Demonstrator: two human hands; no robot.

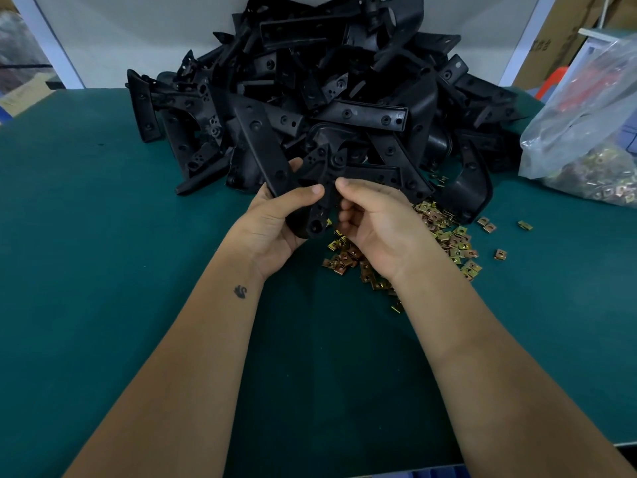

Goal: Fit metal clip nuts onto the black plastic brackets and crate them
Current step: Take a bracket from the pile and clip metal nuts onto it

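Observation:
My left hand [275,222] grips a black plastic bracket [317,188], thumb across its front, just above the green table. My right hand [375,225] touches the same bracket's right edge with its thumb tip; its fingers are curled underneath, and whether they hold a clip nut is hidden. Behind the hands a big pile of black brackets [327,98] rises toward the wall. Brass-coloured clip nuts [444,232] lie scattered on the table under and to the right of my right hand.
A clear plastic bag [586,125] holding more clip nuts sits at the right edge of the green table [103,270]. Cardboard boxes [565,36] stand behind it. A white wall panel backs the pile. A blue edge [431,474] shows at the bottom.

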